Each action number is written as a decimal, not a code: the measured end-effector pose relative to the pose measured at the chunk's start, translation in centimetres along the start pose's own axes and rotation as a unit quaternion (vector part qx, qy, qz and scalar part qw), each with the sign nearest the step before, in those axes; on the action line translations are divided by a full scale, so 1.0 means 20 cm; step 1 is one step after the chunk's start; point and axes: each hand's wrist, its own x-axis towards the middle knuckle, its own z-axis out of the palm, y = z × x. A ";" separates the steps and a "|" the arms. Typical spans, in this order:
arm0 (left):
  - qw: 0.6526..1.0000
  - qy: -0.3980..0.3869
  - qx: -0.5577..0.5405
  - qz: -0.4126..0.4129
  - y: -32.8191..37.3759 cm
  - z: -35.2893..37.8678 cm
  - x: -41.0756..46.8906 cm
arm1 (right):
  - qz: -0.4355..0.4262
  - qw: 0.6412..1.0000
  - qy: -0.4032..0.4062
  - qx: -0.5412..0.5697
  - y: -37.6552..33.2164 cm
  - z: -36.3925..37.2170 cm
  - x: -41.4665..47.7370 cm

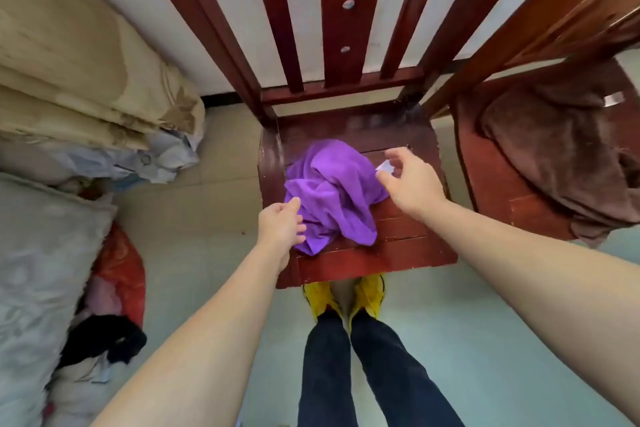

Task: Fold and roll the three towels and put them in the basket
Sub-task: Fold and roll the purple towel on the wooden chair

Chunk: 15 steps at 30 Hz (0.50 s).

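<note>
A crumpled purple towel [332,191] lies on the seat of a red-brown wooden chair [398,253] in the middle of the head view. My left hand [282,225] is at the towel's left edge, fingers curled and touching the cloth. My right hand [408,180] hovers at the towel's right side, thumb and forefinger pinching near a small white tag [383,166]. A brown towel [561,156] lies bunched on a second wooden chair [485,163] to the right. No basket and no third towel are in view.
Folded beige bedding [86,80] and a pale quilt [38,270] are stacked on the left, with a red bag [121,270] and dark clothes [104,340] on the floor. My legs and yellow shoes [343,298] stand right before the chair. The chair back rises behind the seat.
</note>
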 end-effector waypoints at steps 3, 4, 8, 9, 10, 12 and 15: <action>0.997 0.022 -0.073 -0.012 0.02 0.10 0.15 | -0.002 0.999 -0.011 0.045 -0.02 0.08 0.10; 0.995 0.017 -0.094 -0.023 0.02 0.13 0.18 | 0.008 0.998 -0.030 0.054 -0.02 0.11 0.11; 0.992 0.012 -0.116 -0.044 -0.06 0.22 0.25 | 0.031 0.999 -0.014 0.025 0.13 0.28 0.10; 0.991 0.024 -0.127 -0.045 -0.08 0.21 0.24 | 0.042 0.999 0.020 0.021 0.20 0.29 0.07; 0.988 0.039 -0.142 -0.048 -0.10 0.19 0.23 | 0.058 0.997 0.054 0.023 0.26 0.27 0.04; 0.980 0.071 -0.177 -0.058 -0.15 0.14 0.19 | 0.106 0.988 0.110 0.028 0.41 0.22 -0.02; 0.982 0.095 -0.149 -0.059 -0.26 0.09 0.11 | 0.151 0.982 0.110 0.006 0.58 0.17 -0.15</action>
